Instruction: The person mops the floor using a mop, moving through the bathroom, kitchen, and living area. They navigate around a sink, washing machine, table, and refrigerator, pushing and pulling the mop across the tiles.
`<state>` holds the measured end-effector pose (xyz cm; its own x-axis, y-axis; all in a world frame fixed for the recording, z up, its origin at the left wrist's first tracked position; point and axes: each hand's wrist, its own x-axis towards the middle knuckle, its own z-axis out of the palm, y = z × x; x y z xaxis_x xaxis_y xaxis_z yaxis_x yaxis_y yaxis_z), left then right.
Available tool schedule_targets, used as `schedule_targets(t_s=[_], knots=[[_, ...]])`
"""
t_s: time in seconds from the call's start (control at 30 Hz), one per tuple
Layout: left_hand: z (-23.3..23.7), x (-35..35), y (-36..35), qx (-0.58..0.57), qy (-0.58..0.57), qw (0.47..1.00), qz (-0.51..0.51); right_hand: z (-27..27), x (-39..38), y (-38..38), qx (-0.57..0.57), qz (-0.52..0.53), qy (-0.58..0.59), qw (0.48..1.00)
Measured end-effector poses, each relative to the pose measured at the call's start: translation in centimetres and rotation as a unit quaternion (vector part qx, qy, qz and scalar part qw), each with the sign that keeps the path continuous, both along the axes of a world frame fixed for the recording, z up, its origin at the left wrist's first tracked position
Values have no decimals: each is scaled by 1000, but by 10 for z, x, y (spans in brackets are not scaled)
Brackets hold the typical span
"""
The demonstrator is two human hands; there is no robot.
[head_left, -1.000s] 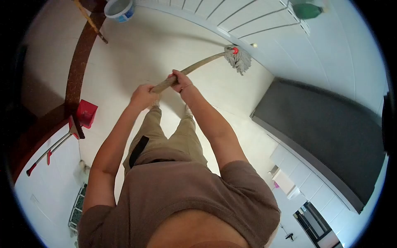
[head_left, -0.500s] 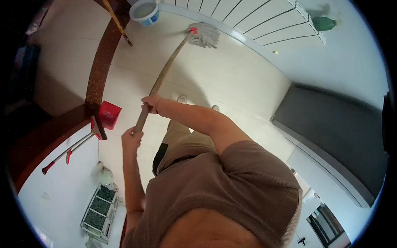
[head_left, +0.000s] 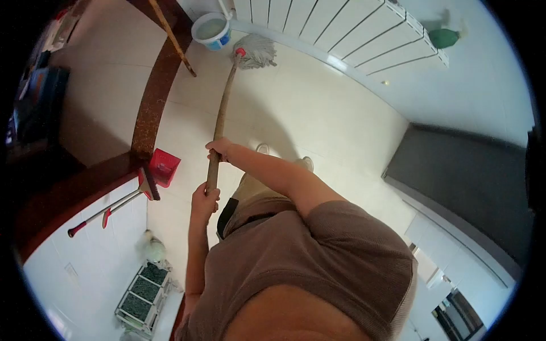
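mop (head_left: pixel 220 113) swung left, left hand (head_left: pixel 205 199) hiding its end

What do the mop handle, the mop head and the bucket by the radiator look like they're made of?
The mop handle: probably bare wood, matte brown with an uneven, slightly crooked shaft. The mop head: grey-white cotton-like yarn, in loose strands. The bucket: likely plastic, smooth white wall with blue print.

Pale tiled floor (head_left: pixel 318 113), white radiator (head_left: pixel 335 28), brown floor band (head_left: pixel 153 96), white wall (head_left: pixel 483 85)
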<state>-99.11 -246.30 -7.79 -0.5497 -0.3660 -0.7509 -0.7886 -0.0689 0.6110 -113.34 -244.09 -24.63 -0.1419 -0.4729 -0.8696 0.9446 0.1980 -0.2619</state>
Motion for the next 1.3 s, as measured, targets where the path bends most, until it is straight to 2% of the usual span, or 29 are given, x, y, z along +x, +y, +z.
schedule_targets(t_s=[0.03, 0.1, 0.17, 0.2, 0.23, 0.27, 0.3, 0.33, 0.37, 0.43, 0.5, 0.53, 0.6, 0.63, 0.67, 0.7, 0.73, 0.77, 0.8, 0.83, 0.87, 0.93, 0.97, 1.03, 1.07, 1.1, 1.17, 1.3], knots=[[-5, -2, -9, 18, 7, 999, -41, 5, -3, 6, -3, 9, 9, 1000], [5, -18, -34, -127, 21, 978, -162, 14, -9, 22, -50, -69, -54, 995], [24, -24, -54, -244, 54, 948, -198, 10, 2, 30, -82, -88, -68, 990], [71, -53, -76, -251, 138, 953, -97, 20, -10, 47, -82, -94, -67, 990], [117, -67, -69, -266, 279, 923, -11, 32, -15, 64, -80, -109, -73, 988], [131, -64, -70, -354, 275, 890, -77, 32, -8, 76, -97, -97, -68, 988], [205, -90, -58, -332, 336, 881, 24, 32, -31, 98, -119, -71, -46, 989], [236, -96, -62, -336, 437, 834, 10, 41, -42, 110, -100, -70, -37, 992], [226, -92, -74, -390, 431, 813, -31, 39, -39, 119, -100, -70, -37, 992], [325, -115, -43, -306, 594, 713, -213, 54, -72, 139, -131, -87, -36, 987], [357, -114, -21, -147, 664, 709, -185, 57, -86, 150, -152, -68, -11, 986], [378, -108, -10, -203, 657, 707, -168, 56, -91, 168, -159, -86, -18, 983], [391, -95, -5, -296, 637, 696, -149, 52, -95, 192, -163, -21, 45, 985], [403, -97, -1, -335, 636, 677, -161, 56, -101, 189, -177, -81, 72, 978], [413, -95, 2, -367, 637, 660, -156, 114, -120, 184, -233, 45, 284, 929], [422, -94, 4, -395, 631, 652, -147, 24, -110, 191, -184, -82, 12, 979], [431, -94, 3, -412, 635, 642, -119, 17, -113, 210, -278, 113, 240, 923], [439, -105, -1, -429, 635, 634, -102, 29, -128, 213, -274, 117, 235, 925], [451, -102, -5, -451, 635, 621, -88, 53, -124, 206, -210, 23, 107, 972], [460, -95, -9, -473, 637, 605, -72, 72, -133, 190, -144, -67, -8, 987], [465, -91, -12, -489, 637, 593, -57, 71, -138, 189, -170, -65, -28, 983], [475, -69, -16, -520, 632, 573, -35, 61, -103, 215, -162, -62, -44, 984], [481, -66, -20, -533, 630, 564, -24, 61, -119, 197, -166, -61, -50, 983], [477, -58, 13, -564, 621, 544, -7, 44, -119, 219, -146, -76, -86, 983], [494, -37, -26, -574, 616, 539, 10, 91, -113, 185, -199, -3, -9, 980], [488, -32, -7, -587, 614, 527, 12, 105, -106, 218, -263, 48, 67, 961], [493, -14, -17, -608, 610, 507, 30, 38, -115, 177, -109, -88, -84, 987], [495, -1, -12, -635, 601, 484, 50, 12, -112, 191, -144, -15, -60, 988]])
